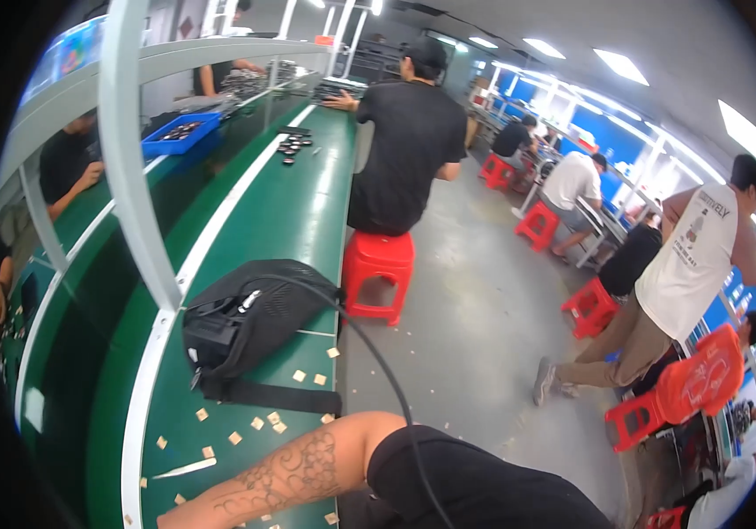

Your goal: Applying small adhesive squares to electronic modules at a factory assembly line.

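Note:
Neither of my hands shows. My bare forearm (285, 472), marked with a dark flower tattoo, crosses the green bench top from a black sleeve (475, 480), and the lower edge cuts it off around the wrist. Small beige square pieces (235, 437) lie scattered on the bench just beyond the arm. Among them rests a thin pale strip (186, 469). Farther up the bench is a black bag (259, 309), with its flat strap (281, 397) stretched toward the bench edge. A black cable (384, 361) arches from over the bag down across my sleeve.
A white metal post (136, 167) rises from the bench. Beyond stand a blue tray (182, 134) of small parts and several dark parts (293, 145). A seated co-worker in black (409, 150) uses a red stool (380, 275). Another person (686, 256) stands at right near red stools.

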Tool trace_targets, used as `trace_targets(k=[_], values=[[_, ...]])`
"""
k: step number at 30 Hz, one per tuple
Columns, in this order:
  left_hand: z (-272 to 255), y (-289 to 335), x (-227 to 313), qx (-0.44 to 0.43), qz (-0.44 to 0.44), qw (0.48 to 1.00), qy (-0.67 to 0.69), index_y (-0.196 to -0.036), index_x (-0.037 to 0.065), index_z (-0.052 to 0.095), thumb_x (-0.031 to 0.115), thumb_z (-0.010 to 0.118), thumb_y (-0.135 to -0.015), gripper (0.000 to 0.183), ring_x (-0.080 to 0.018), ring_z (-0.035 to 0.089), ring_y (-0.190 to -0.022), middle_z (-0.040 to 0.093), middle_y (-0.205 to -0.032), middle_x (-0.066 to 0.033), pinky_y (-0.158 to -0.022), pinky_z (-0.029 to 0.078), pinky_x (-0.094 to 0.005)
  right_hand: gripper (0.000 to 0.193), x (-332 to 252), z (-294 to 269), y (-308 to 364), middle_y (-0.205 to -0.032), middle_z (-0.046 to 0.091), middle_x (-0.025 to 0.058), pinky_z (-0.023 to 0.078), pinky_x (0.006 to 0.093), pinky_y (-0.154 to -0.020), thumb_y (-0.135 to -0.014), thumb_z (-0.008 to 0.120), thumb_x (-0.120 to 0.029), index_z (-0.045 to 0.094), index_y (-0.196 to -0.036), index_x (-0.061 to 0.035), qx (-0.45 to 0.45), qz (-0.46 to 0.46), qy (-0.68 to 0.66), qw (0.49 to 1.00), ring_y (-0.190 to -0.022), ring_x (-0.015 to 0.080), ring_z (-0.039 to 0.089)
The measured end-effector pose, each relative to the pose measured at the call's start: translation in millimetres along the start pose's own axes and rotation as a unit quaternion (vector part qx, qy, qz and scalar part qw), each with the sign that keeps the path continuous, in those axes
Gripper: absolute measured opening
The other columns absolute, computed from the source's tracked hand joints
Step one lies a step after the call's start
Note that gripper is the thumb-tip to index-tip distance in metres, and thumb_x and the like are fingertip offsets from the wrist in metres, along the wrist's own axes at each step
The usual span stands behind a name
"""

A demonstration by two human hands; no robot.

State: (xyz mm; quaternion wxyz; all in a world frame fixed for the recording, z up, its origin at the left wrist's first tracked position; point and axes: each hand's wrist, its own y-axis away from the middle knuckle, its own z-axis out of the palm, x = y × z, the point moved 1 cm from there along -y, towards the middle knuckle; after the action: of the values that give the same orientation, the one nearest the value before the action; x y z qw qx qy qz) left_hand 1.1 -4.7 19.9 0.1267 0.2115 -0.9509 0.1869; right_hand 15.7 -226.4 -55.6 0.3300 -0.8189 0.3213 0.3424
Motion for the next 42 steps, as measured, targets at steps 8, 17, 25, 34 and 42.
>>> trace_targets(k=[8,17,25,34,42], values=[[3.0,-2.1,4.0,0.002,-0.029,1.0,0.001,-0.117,0.008,0.082,0.004,0.088,-0.081,0.036,-0.0351,0.069,-0.105,0.075,-0.116,-0.0135,-0.094,0.056,-0.0455,0.01,10.1,3.7,2.5,-0.088,0.071,0.0146,0.054,0.0487,-0.076,-0.096,0.07,-0.018,0.074,-0.099,-0.0094,0.077,-0.072,0.049,0.993,-0.087,0.0369,0.069],[22.0,-9.3,-3.5,0.035,0.013,0.999,0.006,-0.112,0.006,0.081,0.004,0.086,-0.076,0.037,-0.0343,0.07,-0.101,0.075,-0.113,-0.0138,-0.09,0.057,-0.0454,0.016,-29.8,-2.9,-5.1,-0.085,0.075,0.0195,0.056,0.0476,-0.069,-0.084,0.075,-0.019,0.076,-0.089,-0.0045,0.079,0.033,0.102,0.991,-0.081,0.0385,0.073],[14.1,-2.5,-1.8,0.009,-0.037,0.999,-0.016,-0.106,0.014,0.076,0.019,0.083,-0.081,0.026,-0.0278,0.068,-0.104,0.07,-0.118,-0.0072,-0.086,0.054,-0.0415,0.015,-68.9,-28.2,29.2,-0.103,0.07,0.016,0.059,0.0466,-0.084,-0.1,0.067,-0.011,0.072,-0.113,-0.0049,0.015,0.167,0.042,0.985,-0.099,0.0382,0.071],[8.5,18.7,-7.5,0.013,-0.051,0.998,-0.045,-0.112,0.013,0.075,0.024,0.08,-0.087,0.028,-0.0232,0.064,-0.106,0.067,-0.119,-0.0035,-0.085,0.052,-0.0374,0.019,-95.3,-28.4,1.6,-0.098,0.073,0.0146,0.06,0.0408,-0.072,-0.095,0.072,-0.002,0.075,-0.114,-0.0012,0.009,0.197,0.059,0.979,-0.081,0.0359,0.073],[17.4,16.2,-10.4,0.057,-0.043,0.997,-0.005,-0.111,0.011,0.07,0.016,0.07,-0.087,0.024,-0.0231,0.062,-0.102,0.063,-0.104,-0.0042,-0.082,0.05,-0.0364,0.02,-93.2,-13.6,6.1,-0.099,0.073,0.0149,0.059,0.0407,-0.072,-0.094,0.073,0.0,0.074,-0.114,-0.0008,0.048,0.191,0.1,0.975,-0.081,0.0356,0.073]])
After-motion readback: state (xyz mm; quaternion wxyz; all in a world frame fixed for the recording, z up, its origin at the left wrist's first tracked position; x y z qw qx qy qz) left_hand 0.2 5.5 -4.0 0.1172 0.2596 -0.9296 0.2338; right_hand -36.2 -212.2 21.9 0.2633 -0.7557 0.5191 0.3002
